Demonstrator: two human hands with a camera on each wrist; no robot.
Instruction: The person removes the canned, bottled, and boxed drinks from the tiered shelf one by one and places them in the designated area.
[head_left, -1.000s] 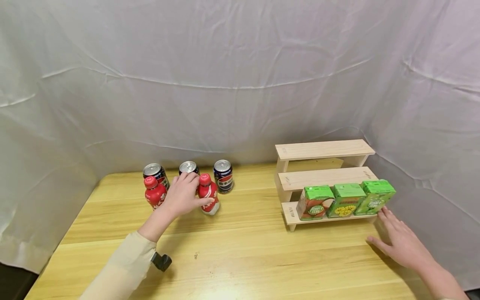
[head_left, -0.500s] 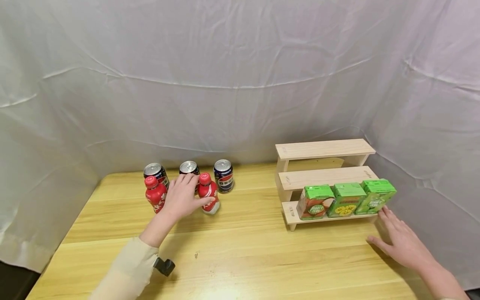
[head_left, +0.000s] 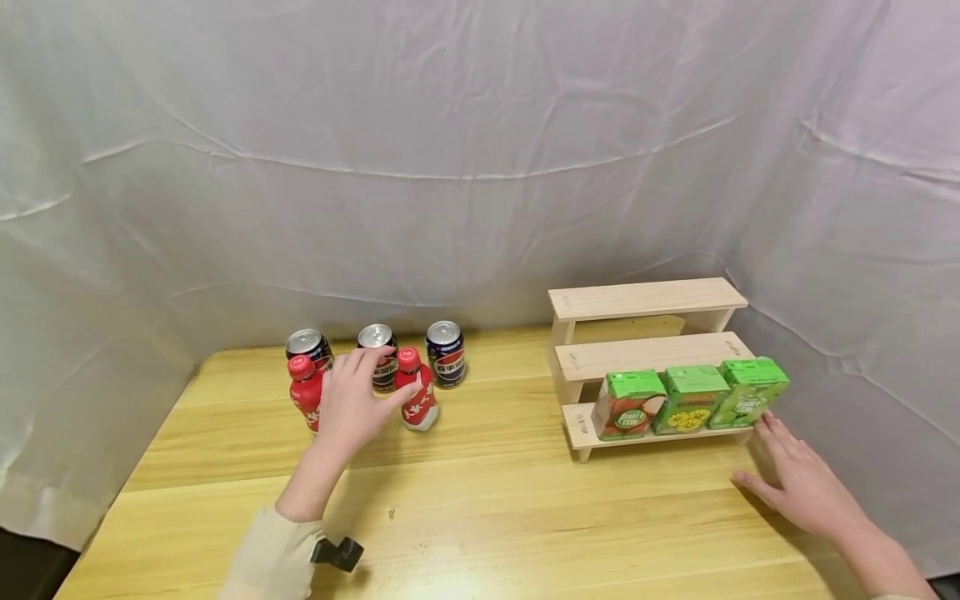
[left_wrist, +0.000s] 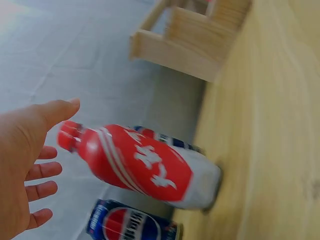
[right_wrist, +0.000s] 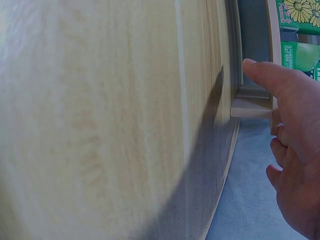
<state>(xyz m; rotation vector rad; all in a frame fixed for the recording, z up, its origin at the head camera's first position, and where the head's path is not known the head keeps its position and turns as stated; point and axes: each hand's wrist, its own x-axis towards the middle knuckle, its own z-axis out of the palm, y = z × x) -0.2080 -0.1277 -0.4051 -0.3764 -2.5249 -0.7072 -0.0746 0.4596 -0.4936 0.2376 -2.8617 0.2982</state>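
Observation:
My left hand (head_left: 351, 404) is over the table between two red bottles, its thumb and fingers spread apart. In the left wrist view, the right-hand red bottle (left_wrist: 145, 165) stands upright just past the thumb, its cap close to the thumb tip but not gripped. The other red bottle (head_left: 304, 392) is partly hidden behind the left hand. My right hand (head_left: 802, 483) is by the right end of a three-step wooden shelf (head_left: 581, 429), fingers extended. Whether its fingertips touch the shelf, I cannot tell.
Three dark blue cola cans stand in a row behind the bottles, the rightmost can (head_left: 446, 354) beside the right-hand bottle. On the lowest step are three green drink cartons, including a middle carton (head_left: 690, 402). Grey cloth (head_left: 465, 208) hangs behind and beside the wooden table (head_left: 480, 508).
My left hand has drawn back from the right-hand red bottle, slightly left and toward me, uncovering more of the middle can. The bottle stays standing. My right hand has not visibly moved.

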